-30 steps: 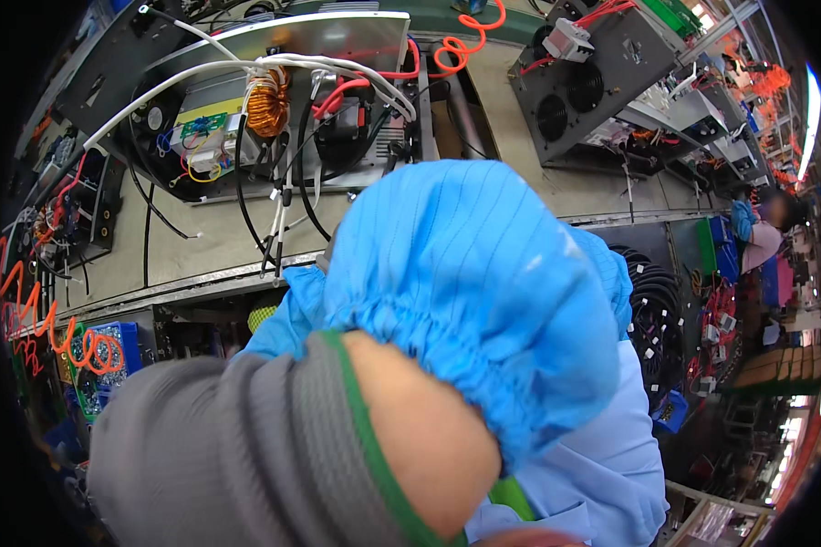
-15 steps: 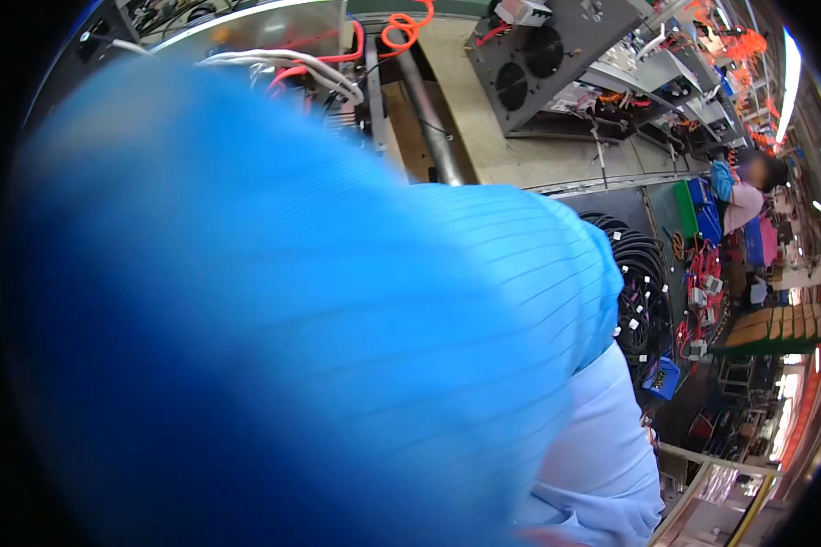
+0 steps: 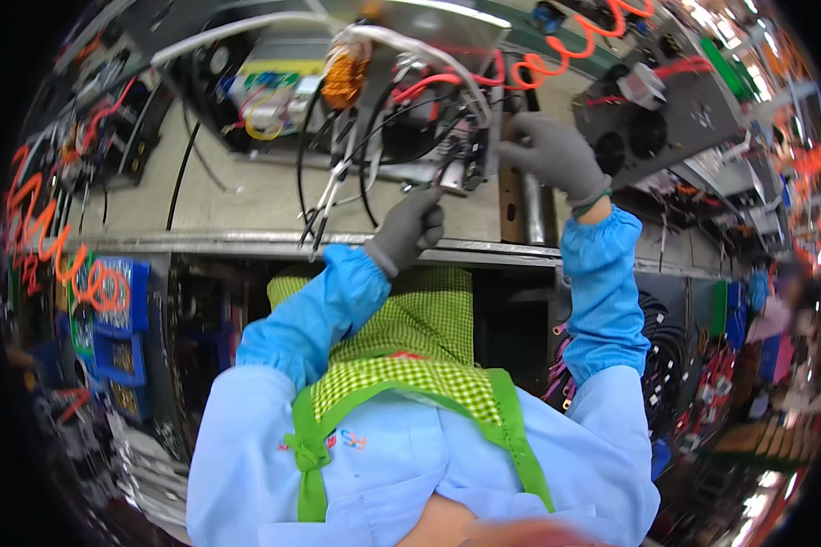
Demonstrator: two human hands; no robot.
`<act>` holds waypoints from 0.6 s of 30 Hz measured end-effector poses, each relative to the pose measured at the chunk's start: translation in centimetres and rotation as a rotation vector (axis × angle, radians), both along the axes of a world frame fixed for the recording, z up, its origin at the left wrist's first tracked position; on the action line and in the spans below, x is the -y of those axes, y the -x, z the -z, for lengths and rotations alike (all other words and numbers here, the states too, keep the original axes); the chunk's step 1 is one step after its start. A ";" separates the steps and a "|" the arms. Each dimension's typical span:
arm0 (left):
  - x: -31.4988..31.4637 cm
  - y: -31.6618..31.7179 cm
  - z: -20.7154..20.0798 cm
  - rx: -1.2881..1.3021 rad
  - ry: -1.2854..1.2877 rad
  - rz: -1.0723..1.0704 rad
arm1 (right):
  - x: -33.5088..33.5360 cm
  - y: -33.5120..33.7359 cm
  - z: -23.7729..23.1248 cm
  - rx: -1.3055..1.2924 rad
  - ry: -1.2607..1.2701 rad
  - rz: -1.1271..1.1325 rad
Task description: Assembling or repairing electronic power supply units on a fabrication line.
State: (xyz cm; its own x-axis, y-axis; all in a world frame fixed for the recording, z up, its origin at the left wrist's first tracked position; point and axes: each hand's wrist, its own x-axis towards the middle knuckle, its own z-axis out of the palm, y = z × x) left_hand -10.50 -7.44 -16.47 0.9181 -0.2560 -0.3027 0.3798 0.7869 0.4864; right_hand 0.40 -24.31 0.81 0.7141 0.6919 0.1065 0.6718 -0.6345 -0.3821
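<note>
Both my hands wear grey gloves and are at an open metal chassis (image 3: 429, 178) full of wiring. At its front edge my left hand (image 3: 409, 228) is closed around a thin dark cable-like piece (image 3: 441, 171), whose exact kind is unclear. Beyond the chassis's right corner is my right hand (image 3: 556, 155), its thumb and fingers apart with nothing between them. Inside the chassis are a copper-wound coil (image 3: 345, 80), red cables (image 3: 429, 86) and a thick white cable (image 3: 438, 55). Black and white leads (image 3: 336, 173) hang over the front edge, left of my left hand.
A steel tube (image 3: 539, 214) lies in the bench beneath my right hand. Another grey chassis with fans (image 3: 648, 135) stands to the right. Orange coiled hoses (image 3: 584, 46) hang at the back and left. Blue bins (image 3: 119, 356) stand low at left; a person is far right.
A blue sleeve filled most of the earlier picture and hid both hands. Now the view has turned to face the bench, with both gloved hands and the chassis front showing.
</note>
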 end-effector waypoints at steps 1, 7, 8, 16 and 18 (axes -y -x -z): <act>0.9 0.1 -0.5 0.028 -0.124 -0.017 | 1.7 -2.2 2.3 0.152 0.048 0.089; 2.2 -1.3 -2.7 0.076 -0.433 0.079 | 0.2 -8.9 14.6 -0.031 -0.250 0.252; 2.0 -1.2 -3.6 0.068 -0.424 0.061 | -0.3 -10.0 15.8 -0.037 -0.240 0.233; 0.8 -4.5 -7.0 0.241 -0.739 0.385 | -2.3 -12.3 19.0 -0.099 -0.181 0.365; 2.6 -3.5 -7.1 0.258 -1.089 0.406 | -2.3 -12.2 19.3 -0.185 -0.217 0.413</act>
State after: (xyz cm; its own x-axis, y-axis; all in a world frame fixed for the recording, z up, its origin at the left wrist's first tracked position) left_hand -6.96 -10.06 -9.37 0.8949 -0.2647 -0.3594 0.2987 -0.2433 0.9228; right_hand 12.62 -21.97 -18.46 0.9443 0.3230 0.0630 0.2899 -0.7258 -0.6239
